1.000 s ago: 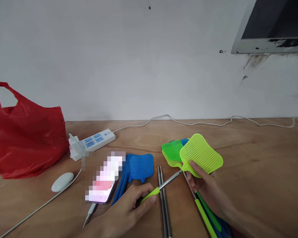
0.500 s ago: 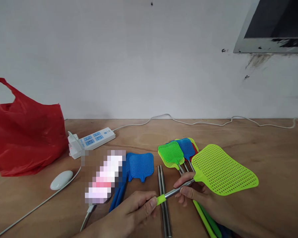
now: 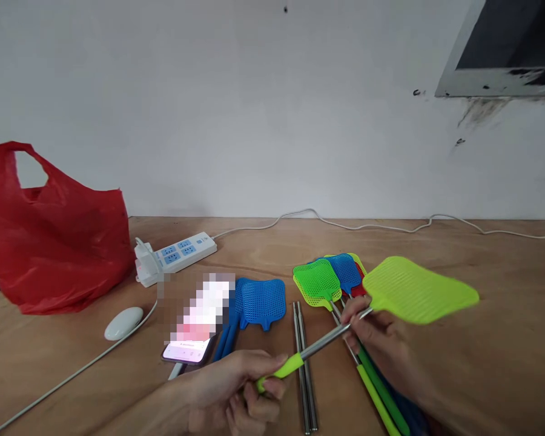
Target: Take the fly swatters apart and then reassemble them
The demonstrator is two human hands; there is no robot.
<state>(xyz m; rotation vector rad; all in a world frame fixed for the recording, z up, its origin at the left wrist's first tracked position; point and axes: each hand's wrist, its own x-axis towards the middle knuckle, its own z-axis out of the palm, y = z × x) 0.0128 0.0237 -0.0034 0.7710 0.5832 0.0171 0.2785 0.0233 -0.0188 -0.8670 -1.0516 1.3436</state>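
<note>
A yellow-green fly swatter (image 3: 420,290) with a metal rod is held up across the table between both hands. My left hand (image 3: 240,384) is closed around its yellow-green grip. Near the head, my right hand (image 3: 375,333) pinches the metal rod. Below the swatter lie a few bare metal rods (image 3: 305,375), side by side. Behind my right hand rests a pile of finished-looking swatters, with a green swatter head (image 3: 317,280) on top and a blue swatter head (image 3: 345,271) beside it. Left of the rods are loose blue swatter heads (image 3: 264,301) and blue handles (image 3: 227,339).
A phone (image 3: 188,351), partly blurred out, lies left of the blue pieces. Farther left are a white mouse-shaped object (image 3: 123,323), a power strip (image 3: 188,253) with a plugged-in charger, and a red plastic bag (image 3: 59,236). A white cable (image 3: 358,227) runs along the wall.
My left hand has shifted down onto the grip and wrapped it more fully. My right hand has moved up the rod toward the swatter head, and the head has tilted.
</note>
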